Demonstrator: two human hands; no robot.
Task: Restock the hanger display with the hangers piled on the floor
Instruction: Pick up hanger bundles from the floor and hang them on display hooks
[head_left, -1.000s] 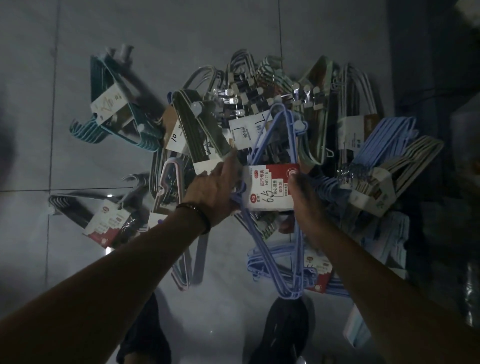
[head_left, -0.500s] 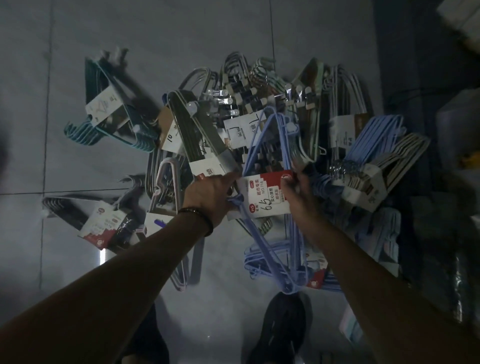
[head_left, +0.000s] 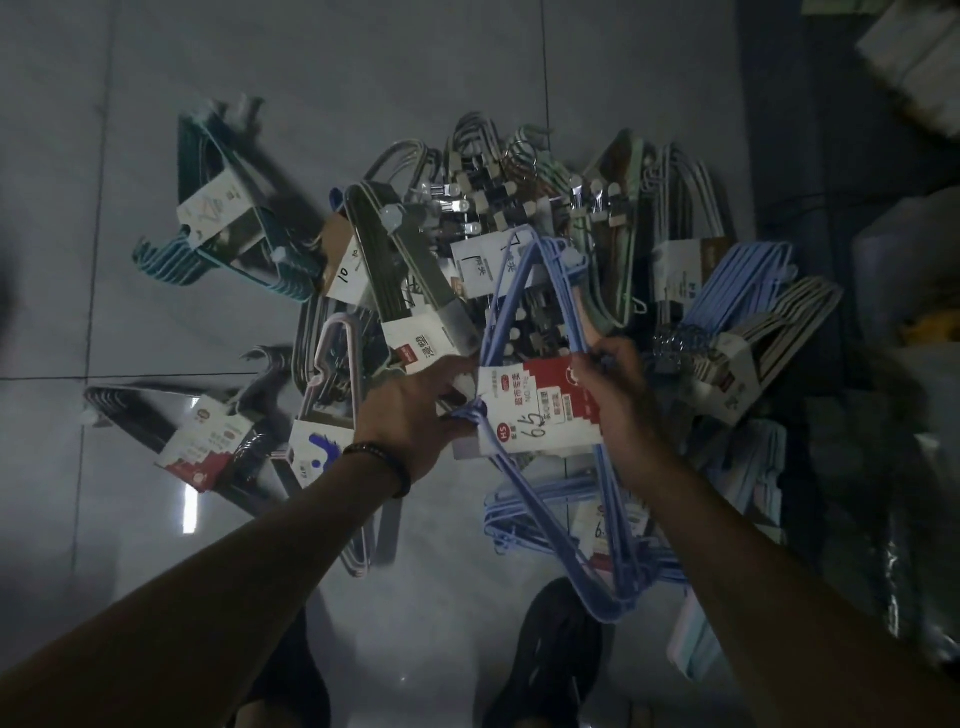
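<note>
A bundle of lilac-blue hangers (head_left: 535, 291) with a red and white label marked 6.5 is lifted above the pile. My left hand (head_left: 415, 415) grips the bundle's hooks at the label's left edge. My right hand (head_left: 613, 384) pinches the label's upper right corner and the hanger bar there. Under them a heap of bundled hangers (head_left: 493, 208) covers the grey tiled floor (head_left: 363, 78): teal hangers (head_left: 234, 244) at the left, dark green hangers (head_left: 405, 280) in the middle, pale blue hangers (head_left: 737, 291) at the right.
A black bundle with a red label (head_left: 171, 436) lies at the left, a pink one (head_left: 337, 395) beside my left wrist. More lilac hangers (head_left: 540, 514) lie below the lifted bundle. My shoes (head_left: 556, 654) stand at the bottom. Dark shelving and boxes (head_left: 893, 208) line the right.
The lilac-blue bundle has risen a little and tilted, its lower corner swinging toward my shoes. My left hand went from touching the green bundle to gripping the lilac hooks.
</note>
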